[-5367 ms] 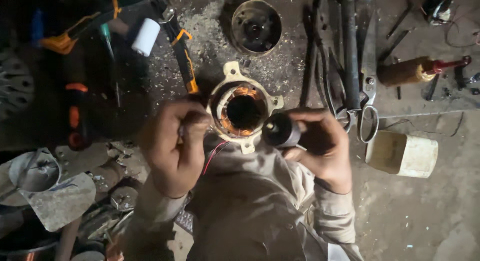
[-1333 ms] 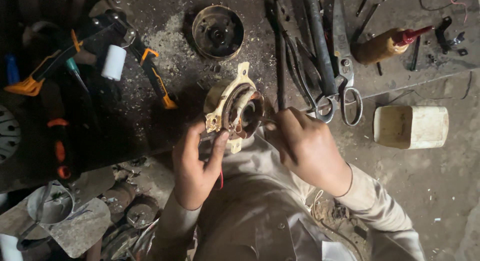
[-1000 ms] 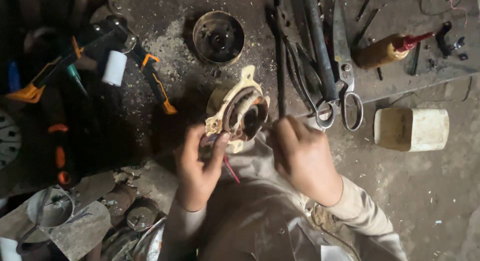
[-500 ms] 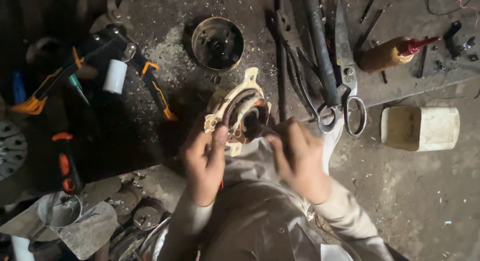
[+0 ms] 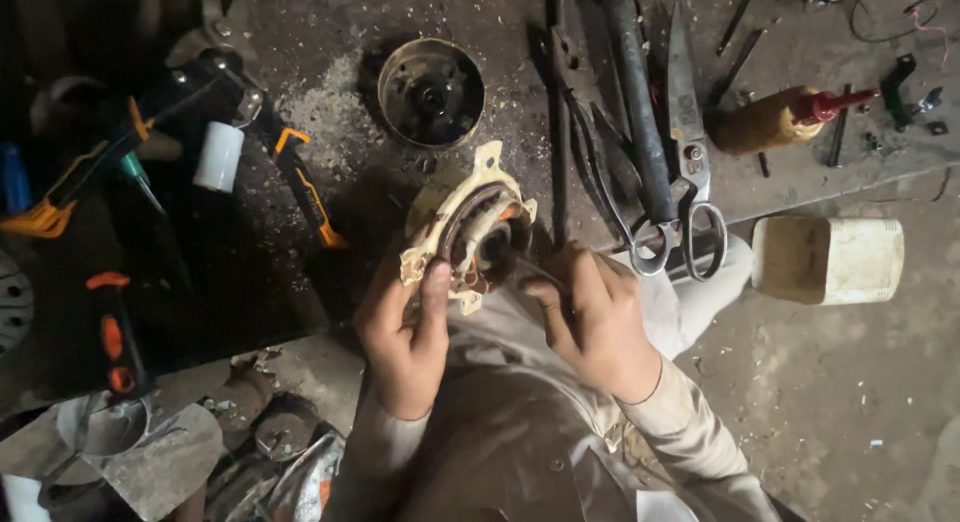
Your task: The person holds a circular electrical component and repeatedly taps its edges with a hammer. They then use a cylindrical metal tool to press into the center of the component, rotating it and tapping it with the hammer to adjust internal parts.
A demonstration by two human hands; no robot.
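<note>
— Dusty, that dark surface (image 5: 300,282) was, with metal filings all over it. Where was the motor stator (image 5: 468,240)?

— At the near edge, tilted up on its rim. The left hand (image 5: 405,332) was closed round its lower flange, thumb pressed to the cream housing.

— And the right hand (image 5: 595,322)?

— Curled shut on a thin dark tool, possibly a pick; I couldn't tell its tip. Half a second before, both hands had crowded the bore; now the right had drawn back a little.

— Anything beside it?

— A round metal cup (image 5: 431,92) further back, scissors (image 5: 690,182) to the right, a white tub (image 5: 828,260) off the edge.
</note>
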